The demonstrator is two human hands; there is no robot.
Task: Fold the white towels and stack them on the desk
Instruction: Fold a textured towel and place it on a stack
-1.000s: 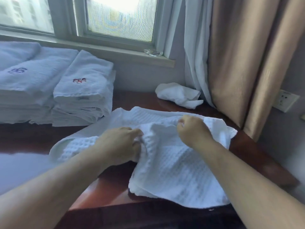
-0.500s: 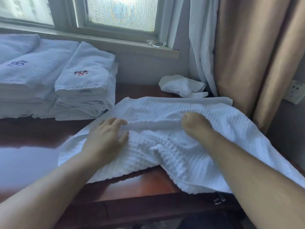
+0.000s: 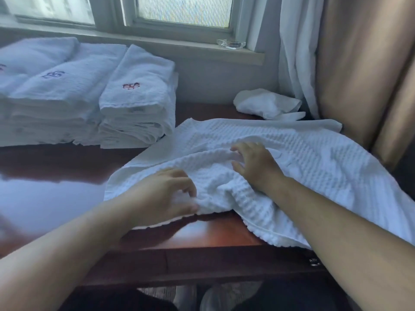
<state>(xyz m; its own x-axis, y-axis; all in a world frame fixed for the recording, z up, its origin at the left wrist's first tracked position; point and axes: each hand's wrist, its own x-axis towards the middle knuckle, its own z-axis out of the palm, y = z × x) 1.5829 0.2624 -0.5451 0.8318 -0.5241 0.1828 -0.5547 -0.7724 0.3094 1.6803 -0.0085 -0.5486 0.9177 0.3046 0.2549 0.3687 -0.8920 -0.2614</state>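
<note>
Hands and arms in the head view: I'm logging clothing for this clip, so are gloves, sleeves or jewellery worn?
Nothing is worn: the left hand and right hand are bare, without gloves, rings or watch, and both forearms show no sleeves.

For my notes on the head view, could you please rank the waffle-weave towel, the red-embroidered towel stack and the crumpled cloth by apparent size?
1. waffle-weave towel, spread nearest the camera, which inflates it.
2. red-embroidered towel stack.
3. crumpled cloth, farthest back, so perhaps understated.
</note>
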